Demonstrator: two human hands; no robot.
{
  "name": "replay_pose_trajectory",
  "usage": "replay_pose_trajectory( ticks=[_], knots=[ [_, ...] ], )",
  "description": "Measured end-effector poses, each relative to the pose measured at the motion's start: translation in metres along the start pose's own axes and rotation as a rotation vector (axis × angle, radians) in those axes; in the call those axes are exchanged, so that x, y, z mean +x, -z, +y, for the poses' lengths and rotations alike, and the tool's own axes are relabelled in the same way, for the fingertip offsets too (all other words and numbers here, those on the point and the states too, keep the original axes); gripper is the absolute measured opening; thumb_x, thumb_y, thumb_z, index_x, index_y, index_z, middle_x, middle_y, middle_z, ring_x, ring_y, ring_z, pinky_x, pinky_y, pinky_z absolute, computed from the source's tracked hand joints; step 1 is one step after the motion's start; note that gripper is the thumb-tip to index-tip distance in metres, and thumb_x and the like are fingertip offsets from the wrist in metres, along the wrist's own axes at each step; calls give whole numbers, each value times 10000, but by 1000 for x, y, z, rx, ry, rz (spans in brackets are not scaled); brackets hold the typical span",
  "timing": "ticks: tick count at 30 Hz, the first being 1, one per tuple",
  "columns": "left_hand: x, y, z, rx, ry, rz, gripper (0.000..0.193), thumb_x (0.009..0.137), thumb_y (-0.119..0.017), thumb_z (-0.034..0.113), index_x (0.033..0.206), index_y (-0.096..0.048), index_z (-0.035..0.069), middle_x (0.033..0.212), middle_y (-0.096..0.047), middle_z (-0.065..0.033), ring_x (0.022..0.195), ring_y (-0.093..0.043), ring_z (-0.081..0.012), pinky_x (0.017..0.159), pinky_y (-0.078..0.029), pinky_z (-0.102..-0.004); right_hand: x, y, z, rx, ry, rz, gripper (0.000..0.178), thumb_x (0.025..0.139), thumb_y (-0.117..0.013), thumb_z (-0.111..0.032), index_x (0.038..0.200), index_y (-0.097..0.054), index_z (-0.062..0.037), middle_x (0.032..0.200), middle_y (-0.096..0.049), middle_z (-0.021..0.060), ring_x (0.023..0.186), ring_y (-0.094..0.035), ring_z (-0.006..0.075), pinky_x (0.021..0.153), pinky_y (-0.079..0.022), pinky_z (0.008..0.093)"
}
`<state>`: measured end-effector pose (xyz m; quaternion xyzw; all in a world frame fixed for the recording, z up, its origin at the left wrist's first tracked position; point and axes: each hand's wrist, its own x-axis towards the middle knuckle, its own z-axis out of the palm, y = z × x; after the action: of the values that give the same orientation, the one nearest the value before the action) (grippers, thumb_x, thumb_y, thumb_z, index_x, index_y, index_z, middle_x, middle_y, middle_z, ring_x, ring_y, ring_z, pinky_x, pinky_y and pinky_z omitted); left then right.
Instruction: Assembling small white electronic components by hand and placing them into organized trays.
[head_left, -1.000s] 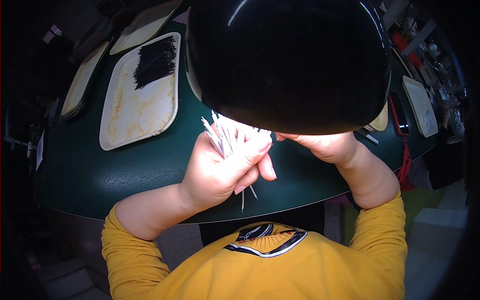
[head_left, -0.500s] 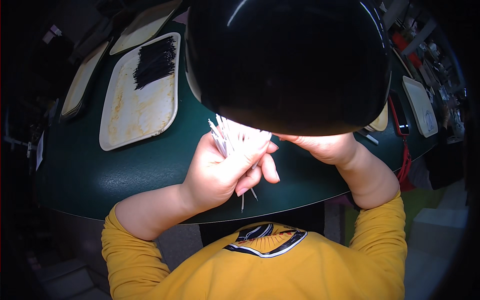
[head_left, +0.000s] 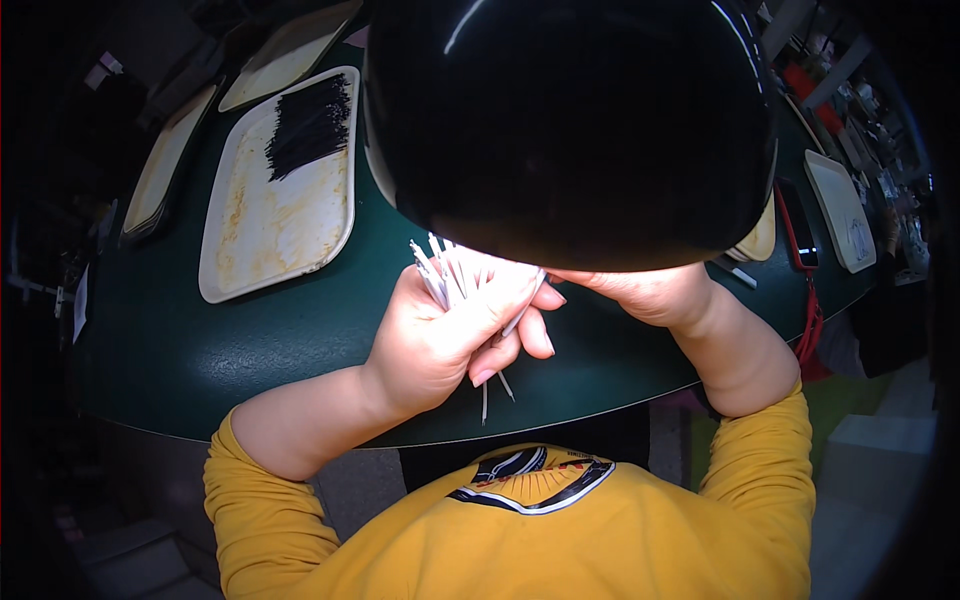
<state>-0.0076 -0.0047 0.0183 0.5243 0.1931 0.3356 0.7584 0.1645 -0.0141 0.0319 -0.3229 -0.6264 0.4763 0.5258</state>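
Note:
My left hand (head_left: pixel 440 335) is closed around a bundle of thin white wires (head_left: pixel 452 270). Their ends fan out above the thumb, and a couple of strands hang below the fingers over the green table (head_left: pixel 280 330). My right hand (head_left: pixel 655 293) reaches in from the right, close to the left thumb and fingertips. Its fingers are mostly hidden beneath a large glossy black dome, seemingly a lamp head (head_left: pixel 570 130), so what they hold is out of sight. Bright light falls on both hands under the dome's rim.
Left of the dome, a stained cream tray (head_left: pixel 270 230) carries a pile of short black wires (head_left: pixel 312 125). More trays (head_left: pixel 170 160) stand beyond it. On the right lie a phone with a red strap (head_left: pixel 797 225) and another tray (head_left: pixel 840 210) holding a few thin pieces.
The left hand and its wire bundle have shifted very slightly left. The dome also sits a touch further left in the picture. The left hand's grip is the same.

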Motion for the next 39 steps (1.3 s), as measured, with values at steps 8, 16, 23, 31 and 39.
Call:
replay_pose_trajectory(
  ticks=[8,16,23,31,39],
  knots=[
    [0,1,-1,-78,53,-55,282,889,-311,148,891,-502,-59,665,-582,-176,310,-402,-94,324,-301,-147,1,3,-8,46,-138,-17,121,728,-618,-80,781,-628,28,629,-600,33,553,-521,26,503,-407,151],
    [3,4,-6,25,31,-102,283,895,-306,172,829,-500,-22,632,-566,-137,346,-380,-80,378,-315,-149,0,1,16,516,-115,110,288,837,-355,-109,726,-569,49,618,-557,110,549,-542,132,522,-439,221],
    [3,0,-5,109,128,-62,186,861,-436,162,933,-511,8,648,-553,-58,469,-385,-41,428,-293,-158,-1,3,9,188,-124,-77,129,767,-556,-83,755,-597,39,662,-591,64,604,-533,64,542,-424,180],
    [3,5,-5,84,-3,0,166,873,-401,117,952,-506,16,654,-557,-70,414,-343,-41,412,-278,-158,0,8,10,249,-193,-93,151,779,-559,-97,697,-586,26,590,-555,38,503,-479,45,453,-365,162],
    [3,6,-7,39,-57,4,189,882,-372,117,876,-520,-1,647,-570,-105,371,-336,-46,393,-285,-160,0,8,8,312,-214,-56,133,763,-571,-94,673,-563,5,572,-534,33,466,-456,45,416,-332,157]
  ],
)
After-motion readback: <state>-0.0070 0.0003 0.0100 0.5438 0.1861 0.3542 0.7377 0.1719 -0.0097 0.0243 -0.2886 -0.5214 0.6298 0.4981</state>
